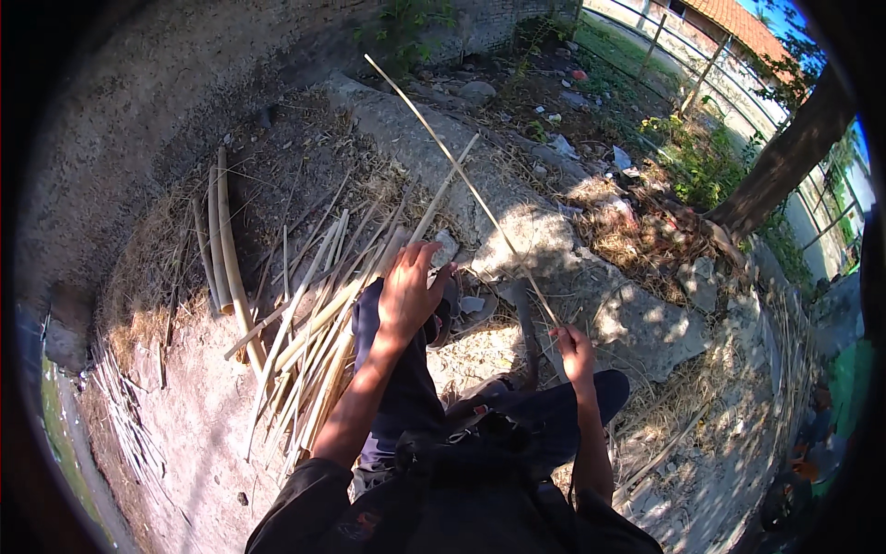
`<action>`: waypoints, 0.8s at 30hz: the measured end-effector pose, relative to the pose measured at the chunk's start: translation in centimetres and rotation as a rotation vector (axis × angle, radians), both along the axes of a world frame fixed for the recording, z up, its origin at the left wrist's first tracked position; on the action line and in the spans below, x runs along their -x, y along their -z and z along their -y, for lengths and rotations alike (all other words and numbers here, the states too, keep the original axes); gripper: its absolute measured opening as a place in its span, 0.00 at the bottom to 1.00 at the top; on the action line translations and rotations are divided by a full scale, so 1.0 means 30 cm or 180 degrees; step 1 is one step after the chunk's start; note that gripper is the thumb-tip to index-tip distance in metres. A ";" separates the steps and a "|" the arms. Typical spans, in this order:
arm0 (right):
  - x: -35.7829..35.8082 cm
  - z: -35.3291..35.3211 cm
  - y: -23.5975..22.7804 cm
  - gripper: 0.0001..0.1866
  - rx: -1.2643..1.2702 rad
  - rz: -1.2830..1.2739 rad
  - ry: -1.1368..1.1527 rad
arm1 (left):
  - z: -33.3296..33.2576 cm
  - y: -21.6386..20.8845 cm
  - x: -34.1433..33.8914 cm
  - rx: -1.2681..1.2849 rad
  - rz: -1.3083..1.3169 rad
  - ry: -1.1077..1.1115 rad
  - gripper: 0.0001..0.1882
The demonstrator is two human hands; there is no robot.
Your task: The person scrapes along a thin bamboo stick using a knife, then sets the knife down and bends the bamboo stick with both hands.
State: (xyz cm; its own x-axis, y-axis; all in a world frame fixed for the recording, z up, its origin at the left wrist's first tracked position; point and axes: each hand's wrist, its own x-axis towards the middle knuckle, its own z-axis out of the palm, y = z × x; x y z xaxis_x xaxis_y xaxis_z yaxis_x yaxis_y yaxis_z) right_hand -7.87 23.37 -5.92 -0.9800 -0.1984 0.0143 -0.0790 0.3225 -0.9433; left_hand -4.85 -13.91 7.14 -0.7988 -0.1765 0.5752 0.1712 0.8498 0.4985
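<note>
My right hand (574, 353) is closed round the near end of a long, thin bamboo strip (459, 175). From there the strip slants up and away to the far left. My left hand (411, 291) is raised above my left knee, its fingers apart and thumb out, with nothing visible in it. Just beyond its fingers another bamboo strip (449, 183) sticks out of a loose pile; I cannot tell whether they touch. That pile of split bamboo strips (300, 355) lies to the left of my left leg. Between my legs is a dark, slightly curved long thing (527, 332), partly hidden.
Thicker bamboo poles (228, 240) lie at the left, with thin pale slivers (129, 415) nearer the rim. A low concrete ledge (406, 138) runs across in front. At the right stand a tree trunk (784, 162) and dry litter (637, 226). A wall (166, 111) rises at the far left.
</note>
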 end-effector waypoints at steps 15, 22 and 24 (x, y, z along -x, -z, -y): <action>0.007 0.019 -0.135 0.16 0.1355 -0.0883 0.1092 | 0.032 -0.018 -0.010 -0.0873 0.0079 0.0180 0.20; 0.091 -0.028 -0.130 0.16 0.0332 -0.0873 0.0862 | -0.002 -0.032 -0.029 -0.0333 0.0343 -0.0112 0.16; 0.096 -0.020 -0.092 0.18 0.1765 -0.0665 0.1208 | -0.017 -0.031 -0.032 -0.0211 0.0308 -0.0122 0.15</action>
State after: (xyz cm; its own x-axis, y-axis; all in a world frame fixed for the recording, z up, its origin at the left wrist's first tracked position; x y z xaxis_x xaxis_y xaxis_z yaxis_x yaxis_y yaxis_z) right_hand -10.73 23.98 -3.16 -0.9458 0.2477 0.2098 -0.2536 -0.1604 -0.9539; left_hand -3.90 -13.41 8.08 -0.8420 -0.2430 0.4817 0.0876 0.8194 0.5665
